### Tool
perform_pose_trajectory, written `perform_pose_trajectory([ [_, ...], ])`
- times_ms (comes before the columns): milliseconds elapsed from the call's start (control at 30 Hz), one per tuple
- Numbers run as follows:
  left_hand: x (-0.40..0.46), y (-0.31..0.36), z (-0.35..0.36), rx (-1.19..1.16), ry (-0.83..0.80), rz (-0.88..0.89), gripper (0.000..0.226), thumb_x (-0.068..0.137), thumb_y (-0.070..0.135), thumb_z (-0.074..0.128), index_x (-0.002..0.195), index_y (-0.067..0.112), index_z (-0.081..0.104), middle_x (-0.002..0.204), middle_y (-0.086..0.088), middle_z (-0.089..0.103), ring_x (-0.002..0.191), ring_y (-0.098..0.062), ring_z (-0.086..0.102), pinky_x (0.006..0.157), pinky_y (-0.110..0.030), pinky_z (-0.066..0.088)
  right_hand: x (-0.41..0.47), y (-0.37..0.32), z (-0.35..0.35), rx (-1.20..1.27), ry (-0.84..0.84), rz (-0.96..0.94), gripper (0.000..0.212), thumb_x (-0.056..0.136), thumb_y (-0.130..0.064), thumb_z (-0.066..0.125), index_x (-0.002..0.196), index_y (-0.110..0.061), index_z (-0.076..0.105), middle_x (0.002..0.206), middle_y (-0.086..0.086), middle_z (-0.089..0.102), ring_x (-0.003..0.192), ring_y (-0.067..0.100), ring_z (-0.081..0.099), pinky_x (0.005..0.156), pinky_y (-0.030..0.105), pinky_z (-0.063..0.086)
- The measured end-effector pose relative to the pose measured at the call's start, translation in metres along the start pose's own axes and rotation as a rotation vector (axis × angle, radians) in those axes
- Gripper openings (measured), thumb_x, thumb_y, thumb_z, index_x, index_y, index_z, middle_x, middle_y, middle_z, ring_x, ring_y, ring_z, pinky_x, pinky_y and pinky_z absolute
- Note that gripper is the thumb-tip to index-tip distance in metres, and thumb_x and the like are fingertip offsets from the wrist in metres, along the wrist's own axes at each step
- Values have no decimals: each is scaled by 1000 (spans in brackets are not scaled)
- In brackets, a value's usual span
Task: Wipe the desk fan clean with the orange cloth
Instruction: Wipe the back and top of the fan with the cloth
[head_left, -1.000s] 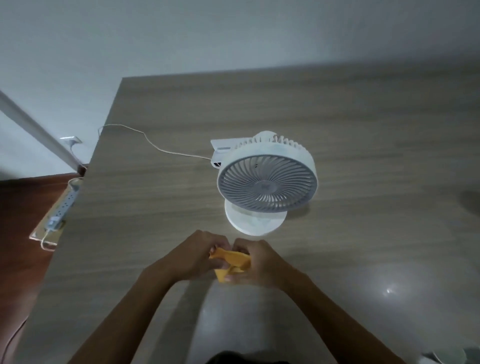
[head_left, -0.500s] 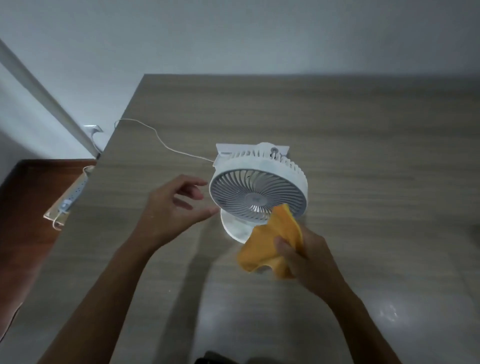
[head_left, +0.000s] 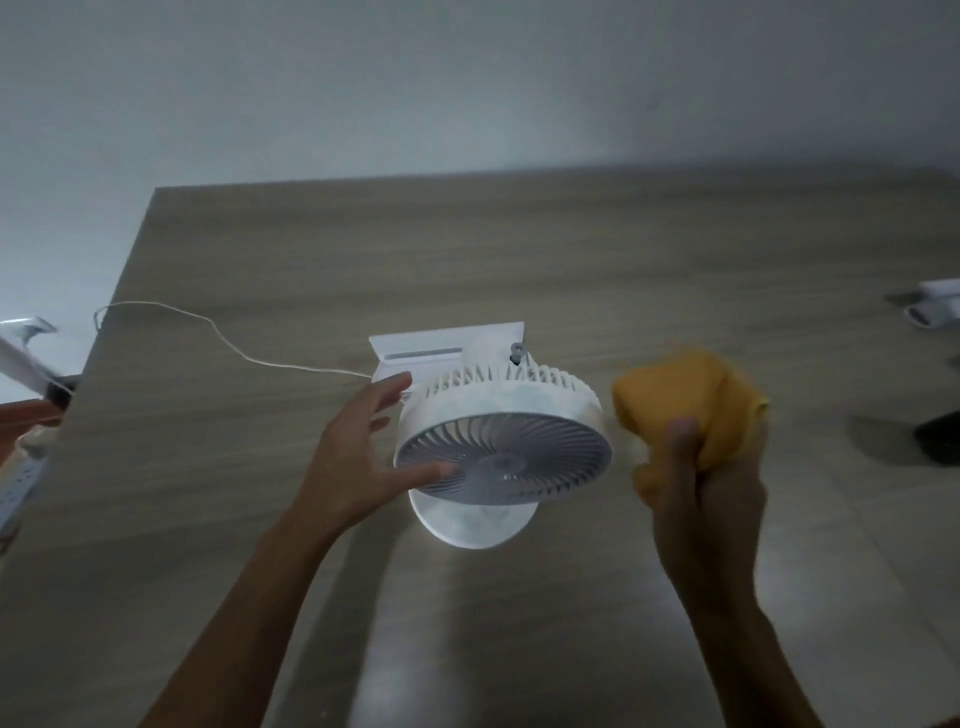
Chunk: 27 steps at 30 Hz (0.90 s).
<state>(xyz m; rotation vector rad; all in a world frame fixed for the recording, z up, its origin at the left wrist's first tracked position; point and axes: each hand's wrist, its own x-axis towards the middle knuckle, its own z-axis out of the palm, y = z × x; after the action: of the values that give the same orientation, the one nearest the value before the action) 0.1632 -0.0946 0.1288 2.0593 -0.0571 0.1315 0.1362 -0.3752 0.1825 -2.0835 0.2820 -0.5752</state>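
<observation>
While both hands pinched the orange cloth (head_left: 691, 400) low in front of the fan a second ago, they are apart now. Nearest, the right hand (head_left: 709, 483) squeezes the bunched cloth just beside the fan's right rim. The left hand (head_left: 358, 457) is spread open, thumb on the grille, fingers at the left rim. The desk fan (head_left: 501, 447) stands mid-table (head_left: 623, 260), its cord (head_left: 234, 343) trailing behind. Wiping looks ready to start.
</observation>
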Motion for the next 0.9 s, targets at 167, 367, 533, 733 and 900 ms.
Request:
perform_pose_trajectory([
  [167,11,-7,18,-99,2,6,87,49,40,93,128,37,55,119,29,59,108,13,57,90,-8,44,-19,9,48,39,-171,15,22,97,-41,40,112,-25,45,68,-9,60,54,7,57,49,23,38],
  [367,14,-12,19,-153,12,28,84,50,44,90,127,33,59,119,24,65,109,2,62,90,-14,48,-21,5,59,83,-188,-122,52,97,-40,39,136,-7,54,130,12,63,118,29,61,93,49,53],
  [533,16,-12,19,-127,12,20,81,48,32,95,121,41,61,115,25,67,109,-2,63,92,-23,50,-22,-5,75,-13,-185,-458,46,99,-21,43,140,0,50,149,8,47,142,29,39,108,59,41],
  [733,14,-15,22,-60,27,21,77,45,23,95,116,27,65,102,16,69,93,7,64,83,-10,47,-26,-27,94,-242,-257,-686,53,104,-38,31,136,-5,57,145,10,53,142,28,41,118,51,30],
  [900,13,-16,24,-14,62,-24,45,55,3,84,79,34,62,66,18,67,65,17,58,58,0,40,-29,-31,104,-369,-327,-856,55,103,-38,26,133,-7,60,143,8,56,139,28,46,115,48,34],
])
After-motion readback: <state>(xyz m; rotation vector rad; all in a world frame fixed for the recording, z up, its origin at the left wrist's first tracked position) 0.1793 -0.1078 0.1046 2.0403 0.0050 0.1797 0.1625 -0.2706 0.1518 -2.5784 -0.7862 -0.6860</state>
